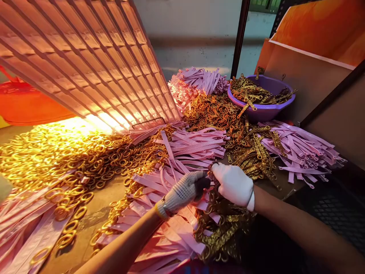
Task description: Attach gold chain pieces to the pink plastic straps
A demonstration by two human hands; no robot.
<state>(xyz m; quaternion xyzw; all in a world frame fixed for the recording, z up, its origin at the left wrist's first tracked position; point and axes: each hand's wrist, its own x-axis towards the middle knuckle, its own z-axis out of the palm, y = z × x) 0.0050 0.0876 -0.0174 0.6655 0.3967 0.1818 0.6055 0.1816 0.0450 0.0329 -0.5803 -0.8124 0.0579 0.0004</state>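
Observation:
My left hand, in a knitted glove with dark fingertips, pinches something small at the middle of the table. My right hand, in a white glove, is closed right beside it, fingertips meeting the left's. Between them is a small dark brass-coloured metal piece, hard to make out. Below the hands hangs a bunch of brass clasps and rings on pink straps. More pink straps lie just beyond the hands.
Gold rings spread over the left of the table. A purple bowl with brass clasps stands at the back right. Pink strap bundles lie on the right. A ribbed, lit panel leans overhead on the left. An orange board is at the far right.

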